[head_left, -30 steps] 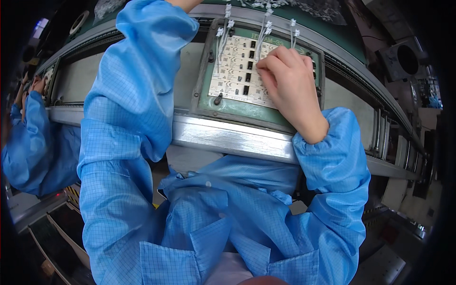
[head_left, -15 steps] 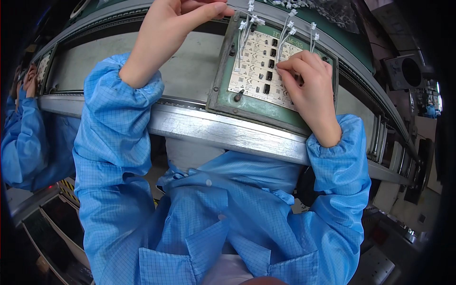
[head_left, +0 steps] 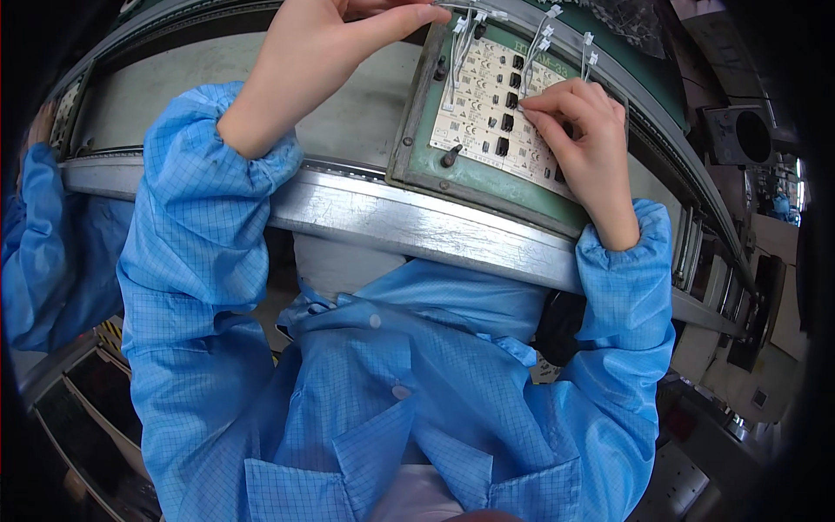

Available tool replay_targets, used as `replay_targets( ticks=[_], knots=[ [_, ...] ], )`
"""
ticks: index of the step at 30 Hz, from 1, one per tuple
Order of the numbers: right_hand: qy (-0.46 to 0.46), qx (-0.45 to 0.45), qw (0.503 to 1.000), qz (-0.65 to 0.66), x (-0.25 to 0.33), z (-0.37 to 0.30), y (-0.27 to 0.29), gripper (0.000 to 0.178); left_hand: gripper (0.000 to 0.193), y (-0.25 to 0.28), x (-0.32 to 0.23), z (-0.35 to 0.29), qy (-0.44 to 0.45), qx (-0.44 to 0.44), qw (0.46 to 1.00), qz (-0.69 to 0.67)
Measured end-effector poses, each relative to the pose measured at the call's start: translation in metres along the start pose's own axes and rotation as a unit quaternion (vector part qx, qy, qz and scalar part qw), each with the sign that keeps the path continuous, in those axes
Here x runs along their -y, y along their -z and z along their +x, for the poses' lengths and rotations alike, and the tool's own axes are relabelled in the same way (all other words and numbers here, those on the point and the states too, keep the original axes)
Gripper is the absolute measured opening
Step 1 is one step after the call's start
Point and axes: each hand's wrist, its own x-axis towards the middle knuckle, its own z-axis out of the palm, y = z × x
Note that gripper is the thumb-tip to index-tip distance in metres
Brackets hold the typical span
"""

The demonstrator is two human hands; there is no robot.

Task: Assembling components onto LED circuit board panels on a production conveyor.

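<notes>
A cream panel of circuit boards with black components lies in a green fixture. My right hand is over the panel's right part, thumb and forefinger pinched on the lower end of a thin wire topped by a white connector. At the far left corner of the fixture, my left hand is closed, thumb and forefinger pinching a thin wire that runs to white connectors; its other fingers are partly cut off by the top edge. More wires with white connectors stand up along the panel's far side.
The fixture rests on a conveyor with a metal front rail. Beyond the far rail, a pile of wires and clear plastic lies on a green surface. A blue-sleeved person works at the left. A dark fan-like unit stands at the right.
The fixture and my right hand appear slightly farther right and up in the picture. Both hands keep their pinch. The neighbouring person's hands have moved toward the left rim.
</notes>
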Motion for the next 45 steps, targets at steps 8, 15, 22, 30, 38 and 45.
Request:
replay_targets(
  ticks=[8, 15, 22, 30, 38, 45],
  knots=[
    [0.06, 0.019, 0.994, -0.094, 0.029, -0.011, 0.014, 0.032, 0.015, 0.0, 0.003, -0.027, -0.154, -0.008, 0.933, 0.325],
    [0.058, 0.017, 0.997, -0.049, 0.003, 0.019, 0.016, 0.03, 0.011, -0.016, -0.015, -0.052, -0.243, -0.037, 0.819, 0.518],
    [-0.021, -0.113, 0.993, -0.039, -0.039, 0.153, -0.036, 0.019, 0.009, -0.049, -0.001, -0.066, -0.183, -0.007, 0.79, 0.586],
    [-0.142, -0.151, 0.972, -0.106, -0.032, 0.174, -0.06, 0.019, 0.009, -0.044, -0.001, -0.061, -0.151, 0.02, 0.82, 0.551],
    [-0.06, -0.259, 0.959, 0.102, -0.05, 0.17, 0.021, 0.027, 0.01, -0.044, 0.0, -0.059, -0.144, 0.027, 0.827, 0.543],
    [-0.149, -0.18, 0.865, 0.444, -0.054, 0.103, 0.077, 0.023, 0.019, -0.046, -0.017, -0.069, -0.182, 0.069, 0.772, 0.605]
  ],
)
